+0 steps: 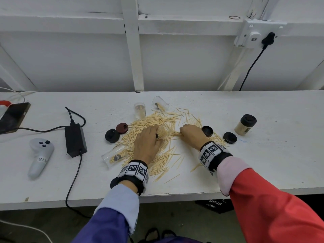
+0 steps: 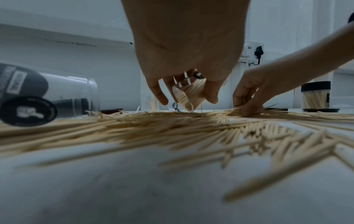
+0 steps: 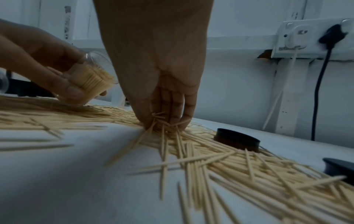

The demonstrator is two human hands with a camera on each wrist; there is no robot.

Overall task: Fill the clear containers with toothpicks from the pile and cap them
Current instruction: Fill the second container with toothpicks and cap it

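A pile of toothpicks spreads over the middle of the white table. My left hand grips a clear container packed with toothpicks, tilted with its mouth toward the right, just above the pile. My right hand pinches a bunch of toothpicks against the table, to the right of that container. One clear container lies on its side left of my wrist, another lies at the back, a third stands upright. A capped full container stands at the right.
Loose caps: black and dark red at the left, two black ones at the right. A power brick with cable, a white controller and a phone lie at the left.
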